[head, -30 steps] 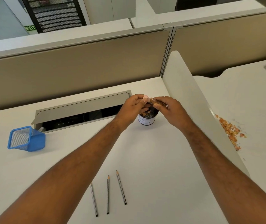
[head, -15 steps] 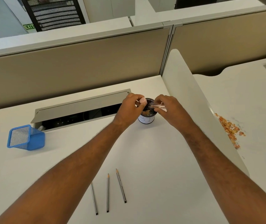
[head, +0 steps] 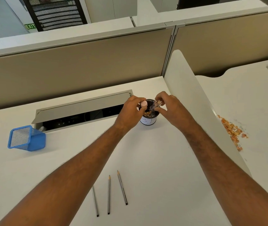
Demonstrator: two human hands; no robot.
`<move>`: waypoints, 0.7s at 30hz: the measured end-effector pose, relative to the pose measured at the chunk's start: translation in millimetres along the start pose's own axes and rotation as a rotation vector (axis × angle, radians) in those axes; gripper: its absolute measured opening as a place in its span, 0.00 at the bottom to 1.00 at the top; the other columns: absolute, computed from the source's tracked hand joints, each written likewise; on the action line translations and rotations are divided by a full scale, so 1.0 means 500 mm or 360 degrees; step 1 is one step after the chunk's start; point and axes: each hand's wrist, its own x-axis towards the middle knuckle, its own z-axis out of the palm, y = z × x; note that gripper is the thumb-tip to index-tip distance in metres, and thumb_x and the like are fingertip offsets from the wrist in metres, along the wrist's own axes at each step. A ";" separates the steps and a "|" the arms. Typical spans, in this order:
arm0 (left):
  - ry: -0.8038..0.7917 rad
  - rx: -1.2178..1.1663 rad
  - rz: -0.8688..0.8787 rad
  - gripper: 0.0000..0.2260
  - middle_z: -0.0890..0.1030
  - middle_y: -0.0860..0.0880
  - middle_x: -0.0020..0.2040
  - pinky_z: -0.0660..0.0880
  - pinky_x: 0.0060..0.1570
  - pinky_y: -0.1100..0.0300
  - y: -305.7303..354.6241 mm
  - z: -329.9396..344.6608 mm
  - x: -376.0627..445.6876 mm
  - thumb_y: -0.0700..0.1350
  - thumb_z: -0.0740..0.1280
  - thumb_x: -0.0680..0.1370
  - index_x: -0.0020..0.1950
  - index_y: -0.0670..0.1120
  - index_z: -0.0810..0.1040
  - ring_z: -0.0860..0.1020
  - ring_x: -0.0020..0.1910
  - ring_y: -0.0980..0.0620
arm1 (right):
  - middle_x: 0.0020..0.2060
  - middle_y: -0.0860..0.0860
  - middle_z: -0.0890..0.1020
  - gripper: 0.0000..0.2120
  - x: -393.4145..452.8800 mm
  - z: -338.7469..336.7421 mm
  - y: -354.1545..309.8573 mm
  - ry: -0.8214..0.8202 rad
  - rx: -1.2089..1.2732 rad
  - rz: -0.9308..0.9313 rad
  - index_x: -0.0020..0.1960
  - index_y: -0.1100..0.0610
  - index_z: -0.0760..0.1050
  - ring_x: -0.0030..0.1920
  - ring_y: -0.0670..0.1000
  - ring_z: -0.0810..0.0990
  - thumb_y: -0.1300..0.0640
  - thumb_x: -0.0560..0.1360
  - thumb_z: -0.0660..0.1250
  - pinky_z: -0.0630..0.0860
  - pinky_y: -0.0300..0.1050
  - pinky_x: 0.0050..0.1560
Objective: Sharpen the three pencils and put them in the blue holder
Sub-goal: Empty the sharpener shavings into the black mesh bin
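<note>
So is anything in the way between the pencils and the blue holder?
No, nothing visible. The three pencils lie near the front of the desk, and only bare desk lies between them and the blue holder at the left. The holder lies tipped over, though.

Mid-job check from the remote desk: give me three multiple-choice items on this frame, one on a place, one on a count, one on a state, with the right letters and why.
1. Where is the blue mesh pencil holder?
A. far left of the white desk
B. beside the shavings pile
C. in the left hand

2. How many grey pencils lie on the white desk?
A. one
B. two
C. three

3. How does the blue holder stand?
A. upright, full of pencils
B. tipped over, no pencils visible in it
C. upside down

Answers:
1 A: it sits at the desk's left, near the grey cable tray.
2 C: three lie side by side near the front edge.
3 B: its open mouth faces sideways and up.

Both hands, left hand and right hand, work over the small black cup.
</note>
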 end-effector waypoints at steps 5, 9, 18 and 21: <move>0.0026 -0.0069 -0.0011 0.14 0.80 0.47 0.62 0.79 0.62 0.58 0.002 -0.005 -0.006 0.47 0.67 0.87 0.70 0.43 0.81 0.79 0.58 0.52 | 0.63 0.54 0.82 0.20 0.003 0.010 0.012 -0.0003 -0.0057 -0.0067 0.76 0.54 0.73 0.63 0.57 0.77 0.58 0.84 0.66 0.72 0.50 0.65; 0.0041 -0.0289 0.0040 0.13 0.81 0.52 0.61 0.76 0.56 0.73 0.007 -0.009 -0.019 0.49 0.65 0.88 0.70 0.46 0.80 0.80 0.57 0.60 | 0.62 0.51 0.83 0.22 -0.007 0.017 0.005 0.0141 0.0064 -0.0088 0.77 0.52 0.71 0.60 0.52 0.79 0.56 0.84 0.68 0.73 0.43 0.62; 0.0008 -0.0592 -0.0016 0.12 0.85 0.51 0.62 0.81 0.63 0.62 0.009 0.007 -0.039 0.48 0.65 0.88 0.71 0.48 0.79 0.83 0.62 0.56 | 0.58 0.51 0.85 0.13 -0.012 0.028 -0.011 0.0281 0.0310 0.0000 0.66 0.55 0.76 0.57 0.51 0.83 0.58 0.82 0.70 0.76 0.34 0.49; -0.0002 -0.0631 -0.0052 0.12 0.85 0.51 0.62 0.80 0.64 0.61 0.013 0.010 -0.048 0.48 0.65 0.88 0.70 0.48 0.79 0.83 0.63 0.57 | 0.57 0.50 0.85 0.13 -0.013 0.031 -0.014 0.0298 0.0404 0.0049 0.65 0.55 0.77 0.57 0.50 0.84 0.58 0.81 0.71 0.73 0.25 0.46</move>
